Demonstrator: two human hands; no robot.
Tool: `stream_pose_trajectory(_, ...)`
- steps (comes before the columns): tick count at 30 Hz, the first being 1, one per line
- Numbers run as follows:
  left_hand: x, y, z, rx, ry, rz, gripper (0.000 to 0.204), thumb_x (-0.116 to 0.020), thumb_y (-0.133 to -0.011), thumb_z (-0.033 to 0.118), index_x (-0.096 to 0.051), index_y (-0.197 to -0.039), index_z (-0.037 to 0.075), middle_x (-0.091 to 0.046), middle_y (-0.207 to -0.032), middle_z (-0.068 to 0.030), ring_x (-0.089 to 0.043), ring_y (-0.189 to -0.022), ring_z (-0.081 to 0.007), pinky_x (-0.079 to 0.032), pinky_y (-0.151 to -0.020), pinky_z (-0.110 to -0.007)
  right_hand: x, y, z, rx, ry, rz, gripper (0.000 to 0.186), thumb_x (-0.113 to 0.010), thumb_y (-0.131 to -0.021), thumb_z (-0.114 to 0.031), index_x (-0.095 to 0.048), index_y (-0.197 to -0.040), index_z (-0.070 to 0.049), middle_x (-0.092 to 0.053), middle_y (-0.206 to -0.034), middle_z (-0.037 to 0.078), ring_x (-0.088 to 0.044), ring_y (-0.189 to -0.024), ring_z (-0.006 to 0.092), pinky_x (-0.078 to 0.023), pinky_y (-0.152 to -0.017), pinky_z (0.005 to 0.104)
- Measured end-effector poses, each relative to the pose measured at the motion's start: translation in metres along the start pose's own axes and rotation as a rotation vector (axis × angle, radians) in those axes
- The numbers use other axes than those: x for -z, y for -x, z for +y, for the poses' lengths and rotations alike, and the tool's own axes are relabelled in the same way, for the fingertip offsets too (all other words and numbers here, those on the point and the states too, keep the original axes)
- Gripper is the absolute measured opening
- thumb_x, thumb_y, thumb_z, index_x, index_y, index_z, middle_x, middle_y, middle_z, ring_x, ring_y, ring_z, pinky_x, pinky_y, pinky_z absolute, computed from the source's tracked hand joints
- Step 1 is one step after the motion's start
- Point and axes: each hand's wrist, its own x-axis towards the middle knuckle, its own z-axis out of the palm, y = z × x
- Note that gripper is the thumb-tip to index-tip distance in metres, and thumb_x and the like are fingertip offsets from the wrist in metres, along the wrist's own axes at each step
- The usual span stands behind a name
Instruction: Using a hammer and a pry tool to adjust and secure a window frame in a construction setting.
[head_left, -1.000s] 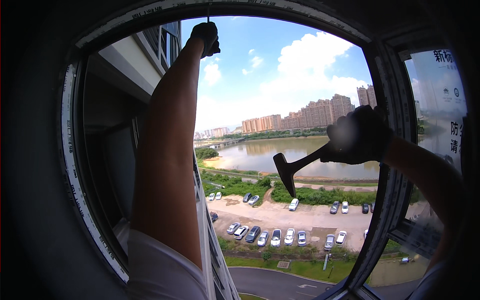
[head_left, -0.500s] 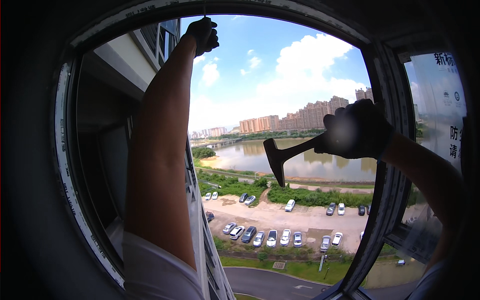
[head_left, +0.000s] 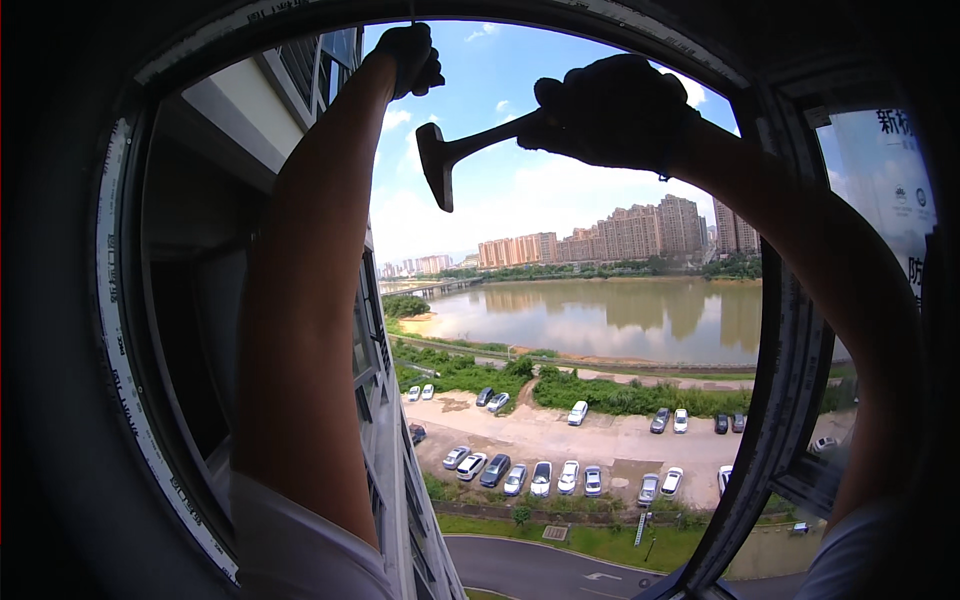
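Hammer (head_left: 453, 154), dark-headed, we hold across the upper opening of the window frame (head_left: 793, 330), apart from its top bar. Our gloved right hand (head_left: 612, 112), toward the frame's upper right, wraps the handle. Our gloved left hand (head_left: 408, 60), by the frame's top bar, is curled around a thin rod (head_left: 412, 11) overlapping that bar.

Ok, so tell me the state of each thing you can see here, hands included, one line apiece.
Left hand: gloved, raised, closed on a thin rod
Thin rod: upright, mostly hidden
Right hand: gloved, raised, closed on the hammer
Hammer: held up by its handle, head apart from the left hand
Window frame: printed strips on it
Cars: parked in rows
Water: calm, reflecting buildings
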Motion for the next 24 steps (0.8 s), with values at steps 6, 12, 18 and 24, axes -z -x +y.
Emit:
stream_pose_trajectory(6, -0.014, 0.006, 0.001, -0.127, -0.048, 0.149, 0.046, -0.033, -0.106, 0.033, -0.039, -0.065, 0.014, -0.039, -0.052, -0.0019, -0.042, -0.042, -0.0154, -0.031, -0.038, -0.033, -0.024, -0.047, 0.015, -0.021, 0.045, 0.051, 0.051, -0.05, -0.101, -0.057, -0.062, -0.082, -0.011, -0.057, -0.054, 0.001, -0.056, -0.046, 0.0144, -0.046, -0.047, 0.0327)
stream_pose_trajectory(12, 0.0, 0.007, 0.008, -0.059, -0.132, -0.054, 0.049, -0.03, -0.107, 0.036, -0.038, -0.063, 0.015, -0.038, -0.052, -0.0017, -0.04, -0.041, -0.0157, -0.031, -0.038, -0.033, -0.001, -0.021, -0.022, 0.258, 0.042, -0.089, 0.055, -0.045, -0.1, -0.063, -0.062, -0.086, -0.013, -0.057, -0.056, 0.0, -0.059, -0.049, 0.0157, -0.049, -0.049, 0.0356)
stream_pose_trajectory(18, -0.006, 0.008, 0.008, -0.086, -0.18, -0.049, 0.051, -0.03, -0.107, 0.039, -0.036, -0.062, 0.016, -0.035, -0.051, -0.001, -0.037, -0.04, -0.0159, -0.03, -0.039, -0.033, -0.025, -0.046, 0.001, -0.05, -0.058, -0.172, 0.056, -0.047, -0.099, -0.065, -0.062, -0.088, -0.012, -0.06, -0.061, 0.002, -0.063, -0.053, 0.0171, -0.051, -0.052, 0.0321)
stream_pose_trajectory(24, -0.011, 0.01, 0.015, -0.076, -0.2, -0.02, 0.038, -0.037, -0.102, 0.016, -0.048, -0.069, 0.003, -0.048, -0.055, -0.0099, -0.055, -0.049, -0.0227, -0.041, -0.043, -0.035, -0.037, -0.035, 0.01, -0.023, 0.012, -0.024, 0.057, -0.048, -0.098, -0.065, -0.065, -0.083, -0.013, -0.058, -0.058, 0.001, -0.065, -0.055, 0.0163, -0.05, -0.05, 0.0327)
